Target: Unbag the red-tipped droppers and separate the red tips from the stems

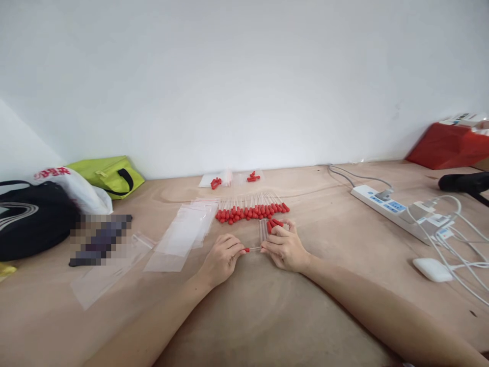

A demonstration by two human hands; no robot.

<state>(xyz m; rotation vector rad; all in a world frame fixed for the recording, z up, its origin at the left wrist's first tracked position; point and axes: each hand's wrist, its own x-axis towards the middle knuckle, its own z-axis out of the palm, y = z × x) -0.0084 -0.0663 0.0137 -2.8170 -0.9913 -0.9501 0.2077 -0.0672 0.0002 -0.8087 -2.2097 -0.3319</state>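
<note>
Between my two hands a thin clear tube [255, 249] lies level, with a red rubber bulb [246, 250] at its left end. The fingers of my left hand [223, 257] pinch the bulb. My right hand [286, 248] is closed around the tube's other end, which its fingers hide. Loose clear tubes [263, 229] and a few red bulbs [274, 225] are just behind my right fingers. Farther back lies a row of droppers [252, 211], clear stems pointing to the wall and red bulbs toward me.
Clear zip bags [179, 237] are stacked left of the droppers. Two small bags with red bulbs [216, 182] lie by the wall. A power strip [393, 209] with cables and a white charger [432, 269] sit right; a green bag [107, 176] and black bag [36, 219] stand left.
</note>
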